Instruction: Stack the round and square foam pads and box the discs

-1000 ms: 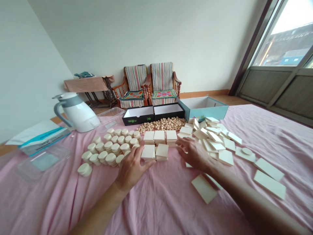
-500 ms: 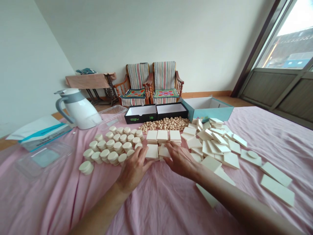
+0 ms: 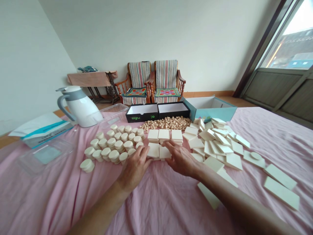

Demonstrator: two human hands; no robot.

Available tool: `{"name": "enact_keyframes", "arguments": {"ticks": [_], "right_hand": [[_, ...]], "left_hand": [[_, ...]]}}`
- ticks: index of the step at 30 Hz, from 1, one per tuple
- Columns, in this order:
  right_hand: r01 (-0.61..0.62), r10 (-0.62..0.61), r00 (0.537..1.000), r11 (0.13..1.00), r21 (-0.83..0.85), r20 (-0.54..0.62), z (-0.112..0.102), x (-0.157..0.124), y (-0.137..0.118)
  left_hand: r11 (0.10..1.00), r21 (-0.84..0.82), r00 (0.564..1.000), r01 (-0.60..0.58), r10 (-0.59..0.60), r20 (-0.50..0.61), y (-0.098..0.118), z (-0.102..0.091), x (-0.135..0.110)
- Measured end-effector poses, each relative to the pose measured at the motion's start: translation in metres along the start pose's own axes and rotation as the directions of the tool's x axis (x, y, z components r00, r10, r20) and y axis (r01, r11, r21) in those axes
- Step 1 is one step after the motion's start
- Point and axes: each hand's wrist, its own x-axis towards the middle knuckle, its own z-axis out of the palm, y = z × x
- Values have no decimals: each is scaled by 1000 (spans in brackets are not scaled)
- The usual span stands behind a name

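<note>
Pale square tiles stand in short stacks in the middle of the pink cloth, three stacks in a back row and two in front. My left hand holds the left side of the front left stack, thumb near its front edge and fingers at its side. My right hand has its fingers curved over the front right stack, with the thumb at its front. The back stacks stand just beyond my fingers. Left of my left hand are many small stacks of round pale discs.
A loose heap of square tiles lies right, with larger rectangular tiles nearer. Behind are small wooden pieces, black boxes and a blue box. A white jug and clear plastic trays are left, on the pink cloth.
The whole view has shifted slightly. Both hands stay on the front two stacks, with the right fingers moved a little over the right one.
</note>
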Motion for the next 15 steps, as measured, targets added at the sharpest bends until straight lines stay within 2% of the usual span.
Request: {"name": "enact_keyframes", "arguments": {"ticks": [3,6,8,10,12,15], "right_hand": [[18,-16,998,999,40,-54,-12,-1,1],[-64,72,981,997,54,-181,-29,-4,12],[-153,158,945,987,41,-287,-41,-8,27],[-239,221,886,971,7,-408,-49,-14,49],[-315,257,812,949,-21,-524,-53,-21,71],[-389,282,730,920,-39,-622,-54,-30,97]], "left_hand": [[999,40,1000,-6,7,-17,1,-4,0],[994,106,994,-12,23,-104,3,-11,0],[994,106,979,-42,62,-194,5,-13,-1],[993,44,964,-113,120,-237,12,-15,-1],[974,-55,961,-219,205,-186,22,-15,-1],[915,-217,936,-339,351,14,45,-14,5]]}}
